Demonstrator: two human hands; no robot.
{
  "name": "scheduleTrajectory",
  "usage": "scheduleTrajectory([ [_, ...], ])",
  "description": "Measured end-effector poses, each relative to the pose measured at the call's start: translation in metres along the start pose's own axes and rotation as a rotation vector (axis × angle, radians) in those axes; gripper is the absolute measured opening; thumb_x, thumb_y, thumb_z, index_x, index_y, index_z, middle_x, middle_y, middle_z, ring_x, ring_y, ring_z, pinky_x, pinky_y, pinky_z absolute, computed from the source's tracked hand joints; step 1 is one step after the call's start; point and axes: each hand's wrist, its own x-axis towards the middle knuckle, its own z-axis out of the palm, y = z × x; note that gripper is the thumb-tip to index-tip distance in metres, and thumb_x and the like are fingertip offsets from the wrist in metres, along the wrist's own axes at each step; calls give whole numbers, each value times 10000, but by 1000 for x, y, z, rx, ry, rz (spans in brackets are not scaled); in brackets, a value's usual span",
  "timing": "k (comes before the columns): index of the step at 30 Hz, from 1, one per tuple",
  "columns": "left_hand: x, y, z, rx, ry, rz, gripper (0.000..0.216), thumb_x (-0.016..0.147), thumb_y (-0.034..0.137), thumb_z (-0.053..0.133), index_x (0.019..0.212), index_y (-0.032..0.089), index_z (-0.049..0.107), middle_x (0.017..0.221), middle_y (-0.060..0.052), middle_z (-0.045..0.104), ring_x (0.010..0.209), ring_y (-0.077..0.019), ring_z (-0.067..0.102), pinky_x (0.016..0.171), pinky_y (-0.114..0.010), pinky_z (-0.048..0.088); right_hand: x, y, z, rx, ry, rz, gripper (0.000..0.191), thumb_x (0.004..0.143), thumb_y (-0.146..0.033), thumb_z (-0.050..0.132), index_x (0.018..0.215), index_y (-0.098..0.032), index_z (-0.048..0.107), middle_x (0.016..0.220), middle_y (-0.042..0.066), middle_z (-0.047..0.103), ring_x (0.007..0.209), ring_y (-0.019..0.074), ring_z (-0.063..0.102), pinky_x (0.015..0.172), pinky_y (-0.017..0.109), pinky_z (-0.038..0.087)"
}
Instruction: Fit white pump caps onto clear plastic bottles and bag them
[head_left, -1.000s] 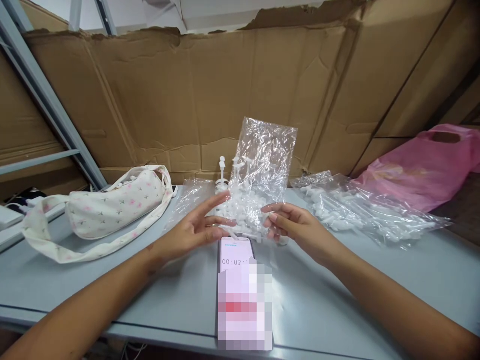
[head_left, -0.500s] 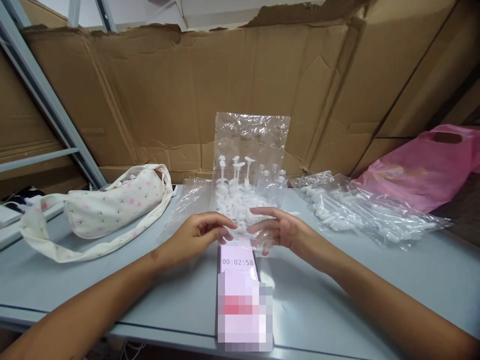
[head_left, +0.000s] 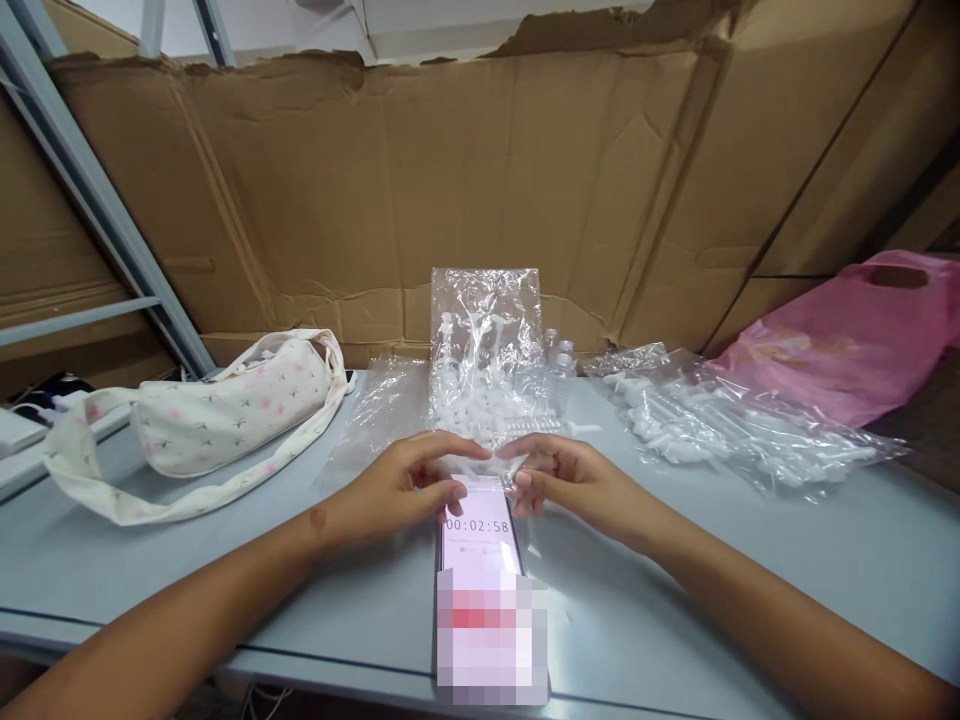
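Here, left hand [head_left: 405, 485] and right hand [head_left: 559, 475] pinching clear bag [head_left: 487, 350], above phone [head_left: 480, 530]

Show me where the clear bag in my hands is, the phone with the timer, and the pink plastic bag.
clear bag [head_left: 486, 340], head view, on its crinkled upper panel.
phone [head_left: 480, 525], head view, on the timer screen.
pink plastic bag [head_left: 847, 340], head view, on its middle.

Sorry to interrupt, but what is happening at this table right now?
A person holds a small clear bag upright by its lower edge with the left hand and right hand. White pump heads show through it. A phone showing a timer lies just below the hands; a floral bag lies left.
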Motion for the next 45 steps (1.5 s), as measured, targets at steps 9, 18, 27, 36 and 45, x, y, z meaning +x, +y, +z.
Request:
scheduleTrajectory([
  [9,2,-3,4,-121,3,28,308,850,125,441,1058,187,659,908,-37,579,530,-45,523,446,-177,402,0,-2,-2,-27,4,-1,284,818,-381,614,1006,-173,568,693,31,701,654,142,656,582,262,461],
  [18,1,5,2,-147,15,57,400,870,118,400,1211,208,590,877,-44,621,555,-78,582,476,-205,478,-1,-13,-5,107,8,23,355,754,-374,684,1014,-154,583,738,25,688,632,146,680,567,265,514],
  [27,0,1,-10,-149,-52,-20,449,895,157,378,1330,224,469,543,37,578,486,-96,575,496,-216,482,-2,-11,-11,56,17,-1,358,783,-360,659,1064,-174,537,717,6,679,673,152,678,621,276,499],
  [36,0,2,-12,-83,-15,-17,406,886,189,470,1282,282,463,1348,-81,476,733,-88,632,708,-274,539,1,-7,-3,53,77,36,317,737,-348,671,957,-160,542,619,3,675,603,142,645,605,288,489],
  [45,5,0,-16,40,302,61,428,860,218,529,1270,290,433,1308,-66,484,635,-49,581,596,-207,530,-2,-4,7,77,-22,15,373,799,-398,610,1067,-184,463,678,-9,650,612,152,657,594,296,502],
])
